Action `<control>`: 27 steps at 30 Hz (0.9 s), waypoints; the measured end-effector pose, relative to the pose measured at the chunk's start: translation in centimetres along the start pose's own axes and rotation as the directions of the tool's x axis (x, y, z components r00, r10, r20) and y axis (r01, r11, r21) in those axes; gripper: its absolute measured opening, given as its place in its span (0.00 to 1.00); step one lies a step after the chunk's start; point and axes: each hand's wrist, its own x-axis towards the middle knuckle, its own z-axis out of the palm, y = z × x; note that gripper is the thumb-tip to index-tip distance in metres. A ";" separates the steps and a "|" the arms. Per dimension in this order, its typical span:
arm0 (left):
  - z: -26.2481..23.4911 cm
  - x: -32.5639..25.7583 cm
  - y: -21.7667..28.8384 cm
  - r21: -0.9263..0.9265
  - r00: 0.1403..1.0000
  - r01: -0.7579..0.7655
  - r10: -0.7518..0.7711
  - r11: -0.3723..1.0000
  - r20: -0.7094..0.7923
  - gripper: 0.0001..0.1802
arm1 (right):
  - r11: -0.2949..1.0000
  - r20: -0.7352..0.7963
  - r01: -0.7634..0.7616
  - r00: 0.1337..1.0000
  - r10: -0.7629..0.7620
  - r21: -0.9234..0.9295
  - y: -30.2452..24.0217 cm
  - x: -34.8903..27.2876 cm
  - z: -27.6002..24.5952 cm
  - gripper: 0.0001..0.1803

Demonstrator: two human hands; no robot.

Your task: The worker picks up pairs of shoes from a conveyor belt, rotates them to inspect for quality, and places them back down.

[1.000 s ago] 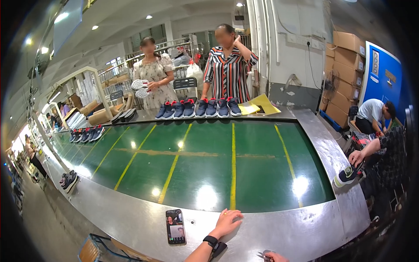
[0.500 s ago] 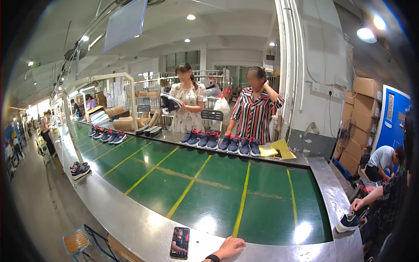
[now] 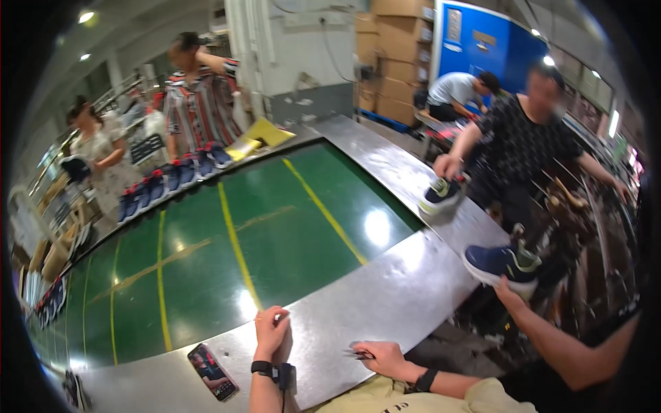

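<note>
My left hand (image 3: 272, 329) rests by the near edge of the green belt, fingers curled in loosely with nothing visible in them. A black band and a small dark device are strapped to that wrist. Closer to me, over the metal tabletop (image 3: 385, 292), my right hand (image 3: 387, 359) is closed on a small dark tool with thin points (image 3: 359, 354), like thread snips. A phone (image 3: 212, 372) lies left of my left hand. To my right, another person's hand (image 3: 511, 296) holds up a navy shoe with a white sole (image 3: 501, 265).
Beyond the table corner, a person in black (image 3: 523, 138) has a hand on a dark and lime shoe (image 3: 441, 196). Navy shoes (image 3: 172, 175) line the belt's (image 3: 193, 265) far side beside yellow sheets (image 3: 265, 138). Two people stand behind them. Cartons (image 3: 399, 62) are stacked farther back.
The view has swung right. My left hand's fingers, flat before, are curled now. My right hand with the tool and the neighbour's hand with the navy shoe have come into view.
</note>
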 end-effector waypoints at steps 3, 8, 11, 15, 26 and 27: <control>0.6 -0.2 0.7 0.036 0.998 -0.004 0.002 0.999 0.056 0.08 | 0.999 -0.039 0.014 0.999 -0.016 -0.051 1.1 -1.1 0.2 0.17; -0.4 -1.1 0.8 0.050 0.997 0.026 -0.030 0.998 0.076 0.08 | 0.999 -0.049 -0.001 0.999 -0.001 -0.048 0.8 -1.9 1.1 0.17; -0.3 -1.3 1.6 0.067 0.995 0.040 -0.046 0.997 0.092 0.09 | 0.997 -0.054 0.027 0.998 -0.031 -0.073 1.0 -2.0 0.9 0.17; -0.2 -1.0 1.1 0.079 0.996 0.033 -0.040 0.996 0.082 0.09 | 0.998 -0.054 0.048 0.997 -0.050 -0.042 1.1 -1.6 0.7 0.17; 0.6 -0.2 2.6 -0.050 0.976 0.216 -0.214 0.975 0.033 0.06 | 0.992 0.032 -0.125 0.992 0.125 0.012 0.1 -0.6 0.1 0.09; 0.7 0.0 1.6 -0.060 0.999 -0.045 0.044 0.997 -0.020 0.07 | 0.985 0.002 -0.164 0.986 0.164 0.042 0.8 -1.0 0.8 0.14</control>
